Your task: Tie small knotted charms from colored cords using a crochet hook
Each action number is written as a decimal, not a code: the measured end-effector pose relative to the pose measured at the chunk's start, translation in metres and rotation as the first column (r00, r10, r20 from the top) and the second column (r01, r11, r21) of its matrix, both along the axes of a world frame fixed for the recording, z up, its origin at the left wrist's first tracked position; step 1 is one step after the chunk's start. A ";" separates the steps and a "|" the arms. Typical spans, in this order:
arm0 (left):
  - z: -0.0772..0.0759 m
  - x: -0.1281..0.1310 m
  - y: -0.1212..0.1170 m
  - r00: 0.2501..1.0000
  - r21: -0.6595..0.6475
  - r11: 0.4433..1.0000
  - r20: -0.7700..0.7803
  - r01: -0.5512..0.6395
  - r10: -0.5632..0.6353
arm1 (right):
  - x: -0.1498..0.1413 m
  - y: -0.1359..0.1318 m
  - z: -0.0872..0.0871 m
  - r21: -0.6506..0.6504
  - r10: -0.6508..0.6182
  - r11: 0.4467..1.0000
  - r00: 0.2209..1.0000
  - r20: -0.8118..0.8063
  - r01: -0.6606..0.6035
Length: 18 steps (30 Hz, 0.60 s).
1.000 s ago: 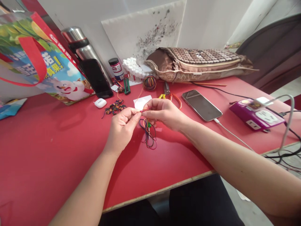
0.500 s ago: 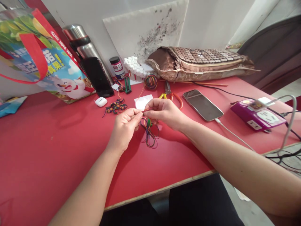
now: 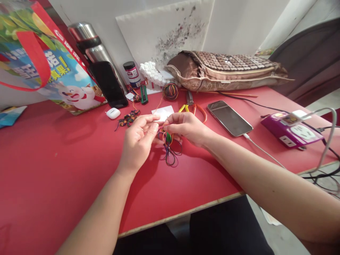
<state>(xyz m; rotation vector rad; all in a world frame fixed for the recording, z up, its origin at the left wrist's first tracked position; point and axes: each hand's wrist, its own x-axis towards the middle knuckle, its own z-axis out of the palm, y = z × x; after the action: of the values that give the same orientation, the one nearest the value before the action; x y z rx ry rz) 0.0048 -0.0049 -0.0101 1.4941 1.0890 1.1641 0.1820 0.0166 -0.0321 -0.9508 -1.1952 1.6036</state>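
Note:
Multicoloured cord [image 3: 170, 161] hangs in thin loops below my fingers, just over the red table, with a small green piece [image 3: 168, 137] among the strands. My right hand [image 3: 186, 127] is closed, thumb and forefinger pinching the cord near its top. Facing it, my left hand [image 3: 139, 140] has its forefinger lifted, while the thumb and the fingers behind it stay at the cord. The exact contact of the left fingertips is partly hidden. One orange strand [image 3: 160, 102] runs from my hands toward a ball of the same cord [image 3: 170, 92].
Behind the hands are a white card [image 3: 165, 112], pliers [image 3: 189, 101], a green cutter [image 3: 143, 95] and knotted cord [image 3: 129, 118]. A phone [image 3: 230, 118] and purple power strip [image 3: 290, 129] lie right. An earbud case [image 3: 113, 113], upright phone [image 3: 108, 85] and shopping bag [image 3: 77, 95] are left.
My left hand has loosened its tight pinch, with the forefinger raised and the hand slightly left. My right hand stays nearly in place on the cord, and the loops have shifted a little right.

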 end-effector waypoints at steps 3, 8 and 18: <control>-0.005 0.006 -0.003 0.998 -0.041 0.997 -0.002 0.062 -0.062 | -0.001 0.000 0.000 0.012 -0.005 1.000 1.000 0.009 0.005; -0.011 0.004 0.000 0.997 -0.023 0.997 -0.040 0.067 -0.068 | -0.001 0.000 0.000 0.018 0.005 1.000 1.000 0.003 -0.005; -0.002 -0.005 0.005 0.997 0.006 0.999 0.071 0.041 -0.041 | 0.011 0.000 0.012 -0.138 0.109 0.981 0.976 -0.191 -0.136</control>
<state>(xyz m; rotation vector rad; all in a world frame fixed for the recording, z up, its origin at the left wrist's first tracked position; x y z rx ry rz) -0.0002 0.0002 -0.0118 1.4605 1.0034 1.1828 0.1926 0.0165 -0.0201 -0.8154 -1.0347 1.8590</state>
